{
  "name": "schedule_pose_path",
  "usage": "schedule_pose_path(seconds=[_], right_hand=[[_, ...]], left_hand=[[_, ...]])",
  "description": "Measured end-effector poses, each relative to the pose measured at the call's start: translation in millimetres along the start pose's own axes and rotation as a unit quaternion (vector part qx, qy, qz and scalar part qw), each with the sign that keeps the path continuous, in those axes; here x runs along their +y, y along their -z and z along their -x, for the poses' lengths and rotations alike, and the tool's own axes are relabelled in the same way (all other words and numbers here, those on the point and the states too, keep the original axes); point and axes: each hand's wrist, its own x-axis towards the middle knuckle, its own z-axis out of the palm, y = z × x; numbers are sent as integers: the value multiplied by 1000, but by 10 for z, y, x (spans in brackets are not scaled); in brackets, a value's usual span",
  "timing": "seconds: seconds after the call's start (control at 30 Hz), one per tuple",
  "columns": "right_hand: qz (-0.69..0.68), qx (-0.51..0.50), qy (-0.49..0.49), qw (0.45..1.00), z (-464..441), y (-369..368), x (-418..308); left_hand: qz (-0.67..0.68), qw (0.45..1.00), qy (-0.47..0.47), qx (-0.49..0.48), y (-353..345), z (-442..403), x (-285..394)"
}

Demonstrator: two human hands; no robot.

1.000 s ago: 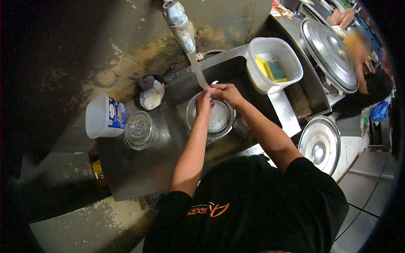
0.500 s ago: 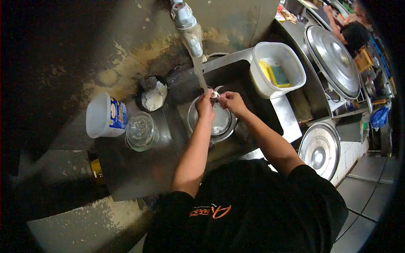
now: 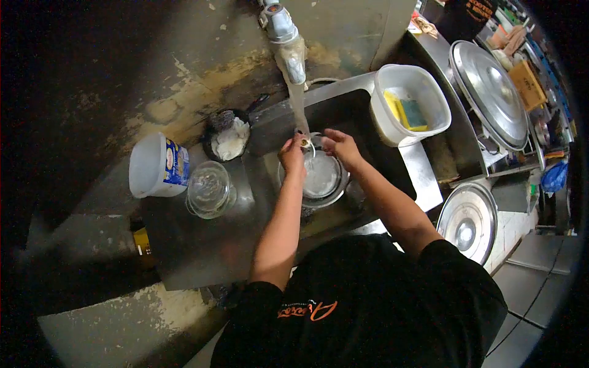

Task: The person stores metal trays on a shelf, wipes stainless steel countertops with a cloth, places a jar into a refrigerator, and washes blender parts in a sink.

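Note:
Under the running tap (image 3: 282, 27), my left hand (image 3: 292, 158) is closed on a small whitish object (image 3: 305, 143) with a dark spot, its kind too small to make out. My right hand (image 3: 342, 149) is just to the right, slightly blurred, thumb and fingers apart and no held thing visible. Both hands are above a round metal bowl (image 3: 336, 197) of cloudy water in the dark sink (image 3: 383, 165). A pale curved shape shows between the hands; whether it is water or an object, I cannot tell.
Left of the sink are a white tub (image 3: 147, 165), stacked glass bowls (image 3: 208, 190) and a black bowl (image 3: 211, 150) with a scourer and white material. A plastic container (image 3: 438, 92) holding sponges stands right, near large metal lids (image 3: 491, 92). Another person's dark shirt (image 3: 460, 18) shows top right.
My right hand has come slightly away from my left, its fingers spreading off the small object. The left hand still holds it under the tap. The view has shifted slightly.

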Motion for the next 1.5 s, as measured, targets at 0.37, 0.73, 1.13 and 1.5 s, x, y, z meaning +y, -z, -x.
schedule_pose_path(seconds=[0.37,0.73,1.13,1.5], right_hand=[[72,-142,-26,987,-392,-466,332],[299,-102,318,894,155,-50,-227],[289,-120,212,926,43,14,-273],[-175,-250,-232,924,-437,-697,82]], left_hand=[[46,999,-5,11,457,149,-63],[246,950,151,-120,-22,-37,-243],[-9,989,85,-117,57,-179,-378],[64,992,29,105,1373,967,-258]])
